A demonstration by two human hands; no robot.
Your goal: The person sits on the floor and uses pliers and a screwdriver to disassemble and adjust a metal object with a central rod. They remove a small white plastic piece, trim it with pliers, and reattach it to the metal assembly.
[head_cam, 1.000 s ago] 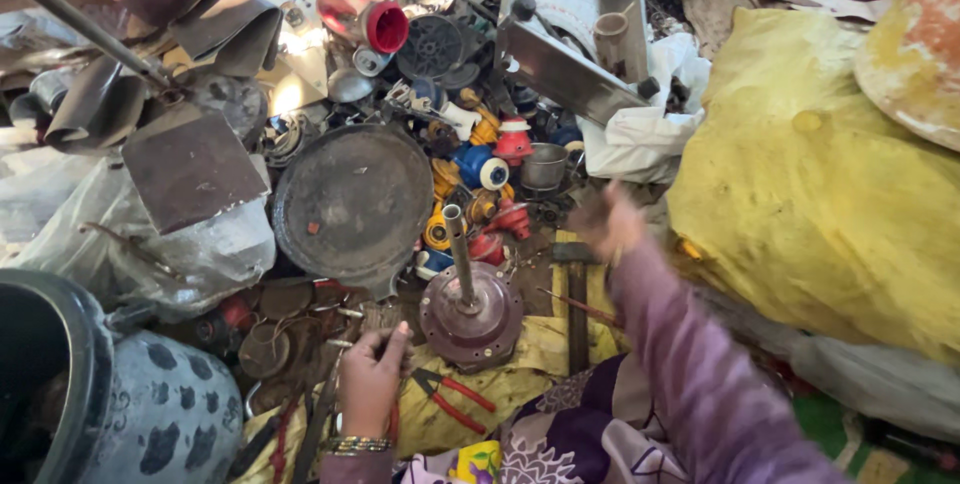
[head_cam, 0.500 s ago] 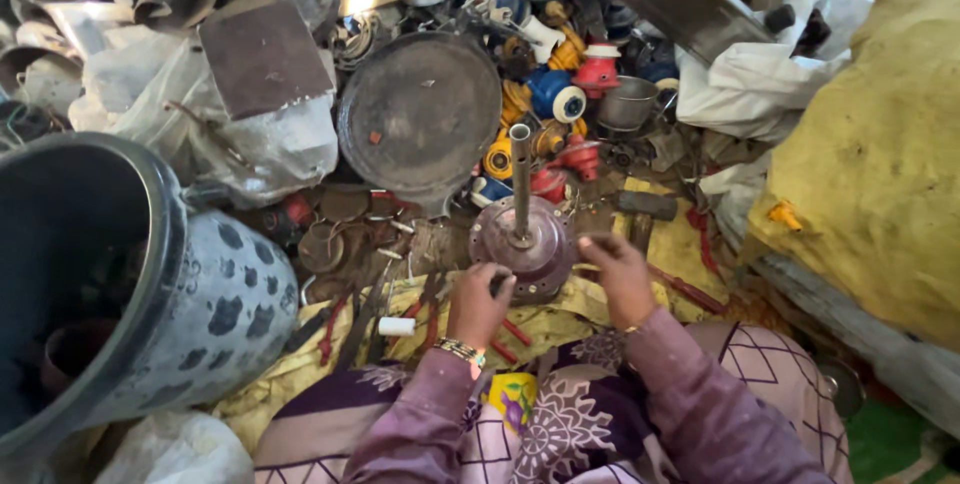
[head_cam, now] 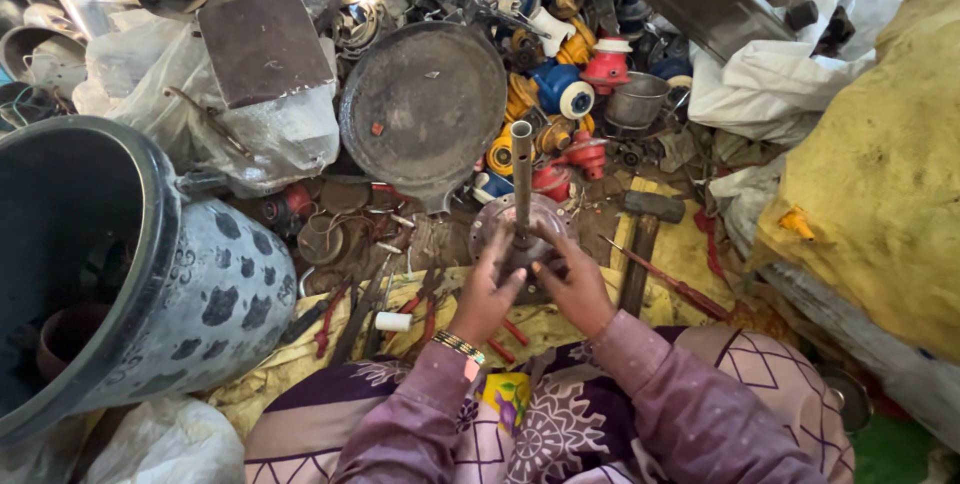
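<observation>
In the head view, both hands meet on a round metal base [head_cam: 520,234] with an upright metal tube [head_cam: 522,179] rising from its middle. It stands on the floor, on the far edge of a yellow cloth [head_cam: 680,254], just in front of the person's knees. The left hand [head_cam: 482,296] presses its fingers against the near left side of the base, and the right hand [head_cam: 575,289] holds the near right side; each grip is closed on the base rim, with the thumbs near the foot of the tube.

To do this well, I judge the hands should keep the base flat and steady, so the tube stays upright and does not lean.

A hammer [head_cam: 640,244] lies just beside the right hand, and a red screwdriver [head_cam: 665,279] lies near it. A dark round pan [head_cam: 425,109] rests beyond the tube, and a large grey bucket [head_cam: 210,294] stands at the left, well apart.
</observation>
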